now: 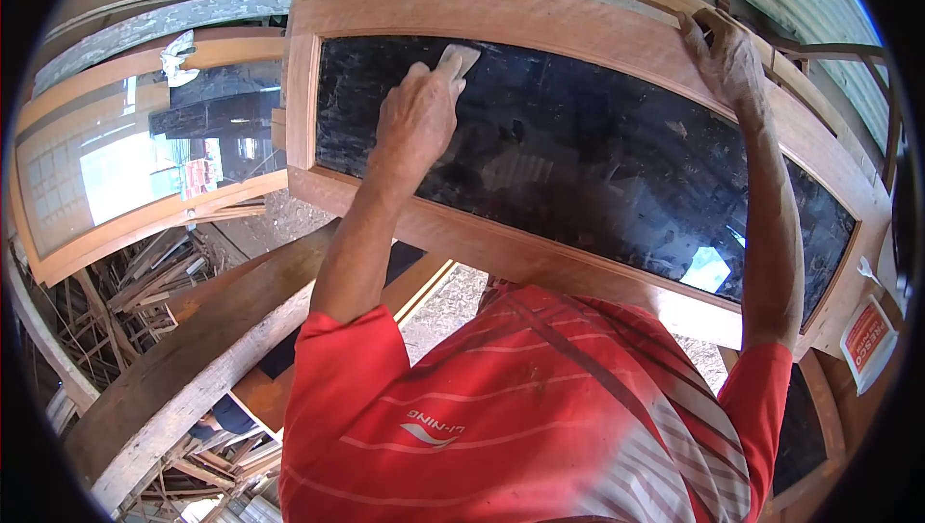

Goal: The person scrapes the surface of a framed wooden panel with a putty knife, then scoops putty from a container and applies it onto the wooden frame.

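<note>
A wooden-framed panel (540, 251) with dark, glossy glass-like infill (578, 147) lies in front of my body. My left hand (416, 118) is closed on a small pale flat pad (460, 60), held over the dark infill near its upper left; the pad's exact kind is unclear. At the upper right, my right hand (725, 58) has its fingers curled over the far edge of the wooden frame. Smudges and light specks mark the dark surface, and bright reflections show at its lower right.
Another framed glass panel (106, 152) stands at left with a crumpled white rag (178, 58) on it. A thick wooden plank (193, 378) crosses the lower left, above piles of scrap wood (145, 277). A red-and-white packet (867, 345) is at far right.
</note>
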### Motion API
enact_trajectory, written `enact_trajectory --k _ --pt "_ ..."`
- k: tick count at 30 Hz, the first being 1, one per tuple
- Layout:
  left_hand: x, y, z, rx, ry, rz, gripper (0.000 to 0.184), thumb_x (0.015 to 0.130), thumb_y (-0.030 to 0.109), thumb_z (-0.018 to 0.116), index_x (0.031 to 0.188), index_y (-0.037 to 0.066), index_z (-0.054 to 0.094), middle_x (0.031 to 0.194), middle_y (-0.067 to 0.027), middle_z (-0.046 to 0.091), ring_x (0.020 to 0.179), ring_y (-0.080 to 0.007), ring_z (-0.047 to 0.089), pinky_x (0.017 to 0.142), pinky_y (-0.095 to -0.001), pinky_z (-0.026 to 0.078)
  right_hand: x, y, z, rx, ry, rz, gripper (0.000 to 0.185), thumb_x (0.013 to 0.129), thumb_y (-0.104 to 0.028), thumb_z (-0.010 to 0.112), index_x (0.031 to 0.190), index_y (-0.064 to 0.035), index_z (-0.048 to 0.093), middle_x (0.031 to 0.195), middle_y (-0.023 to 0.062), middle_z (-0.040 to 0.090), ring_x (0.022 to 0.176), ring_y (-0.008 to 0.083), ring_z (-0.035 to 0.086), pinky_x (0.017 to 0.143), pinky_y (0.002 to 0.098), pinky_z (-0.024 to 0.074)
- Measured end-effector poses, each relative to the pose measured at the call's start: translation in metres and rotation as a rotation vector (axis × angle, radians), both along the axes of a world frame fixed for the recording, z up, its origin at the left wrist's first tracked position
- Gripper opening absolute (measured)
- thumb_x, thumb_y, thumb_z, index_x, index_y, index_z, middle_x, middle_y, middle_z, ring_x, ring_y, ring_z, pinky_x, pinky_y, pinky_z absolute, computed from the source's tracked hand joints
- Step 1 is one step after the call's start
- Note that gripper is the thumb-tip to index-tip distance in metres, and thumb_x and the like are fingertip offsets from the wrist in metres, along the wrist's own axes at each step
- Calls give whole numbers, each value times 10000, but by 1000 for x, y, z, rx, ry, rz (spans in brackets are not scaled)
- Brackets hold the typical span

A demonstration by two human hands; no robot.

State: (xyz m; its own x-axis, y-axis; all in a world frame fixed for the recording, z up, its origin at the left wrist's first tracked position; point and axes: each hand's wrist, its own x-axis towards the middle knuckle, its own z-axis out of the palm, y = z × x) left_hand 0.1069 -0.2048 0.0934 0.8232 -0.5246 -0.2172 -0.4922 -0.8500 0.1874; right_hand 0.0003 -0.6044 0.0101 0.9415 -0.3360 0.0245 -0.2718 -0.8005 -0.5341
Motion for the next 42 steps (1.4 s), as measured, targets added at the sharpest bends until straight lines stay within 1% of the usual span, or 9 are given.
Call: enact_trajectory --k 17,19,22,26,29,36,39,40,42 --pt "-9 -11 -6 44 42 -20 400 1073 193 621 1467 131 645 1018 -291 709 969 -499 714 855 -569 575 1 0 6 -15 62 12 497 1075 -491 577 1096 -29 760 1010 266 761 994 489 719 891 535 546" --pt "1 -10 -14 -64 22 -51 248 1038 198 610 1136 19 751 988 -291 744 927 -476 756 805 -575 616 3 3 11 -92 160 -9 473 1086 -449 558 1142 -22 755 1048 269 755 1040 490 710 918 540 536" --pt "-1 -20 -4 -181 8 37 223 965 133 577 947 1 756 943 -290 760 913 -475 765 803 -573 627 2 -17 -20 -144 99 71 458 1107 -416 555 1298 -33 719 1248 275 720 1176 486 677 987 551 521" --pt "-14 -19 -29 -283 -96 96 184 939 80 614 1017 -48 721 1010 -295 714 937 -434 748 784 -541 620 6 -8 -8 -166 175 60 638 1126 -571 445 1237 -10 729 1162 304 722 1080 522 687 882 621 510" --pt "-9 -35 -72 -243 -163 96 147 906 73 659 988 8 761 1041 -200 749 974 -368 758 791 -484 636 1 -13 -14 -128 114 98 691 1132 -587 416 1199 31 717 1123 344 703 1042 556 668 864 629 492" --pt "5 -49 -95 -145 -181 153 89 896 56 712 883 17 792 929 -119 764 874 -279 767 662 -437 623 11 -20 -33 -164 -33 187 676 1152 -526 430 1032 97 663 985 392 639 896 580 607 781 624 447" --pt "36 -61 -150 -144 -128 152 120 906 89 703 884 75 820 900 -79 780 897 -256 773 666 -423 615 9 -22 -38 -129 -66 205 681 1154 -519 434 955 102 631 897 383 608 811 573 567 732 610 429" --pt "20 -57 -135 -219 -199 204 132 906 32 709 800 62 783 802 -81 746 791 -244 755 624 -419 606 10 -28 -45 -138 -91 216 681 1155 -516 436 933 102 619 872 378 597 792 571 555 718 606 422" --pt "26 -61 -154 -248 -277 200 130 919 66 691 860 74 806 889 -78 774 875 -258 769 661 -425 615 12 -29 -48 -154 -140 222 685 1153 -512 445 886 103 583 837 373 572 768 568 540 702 608 402"
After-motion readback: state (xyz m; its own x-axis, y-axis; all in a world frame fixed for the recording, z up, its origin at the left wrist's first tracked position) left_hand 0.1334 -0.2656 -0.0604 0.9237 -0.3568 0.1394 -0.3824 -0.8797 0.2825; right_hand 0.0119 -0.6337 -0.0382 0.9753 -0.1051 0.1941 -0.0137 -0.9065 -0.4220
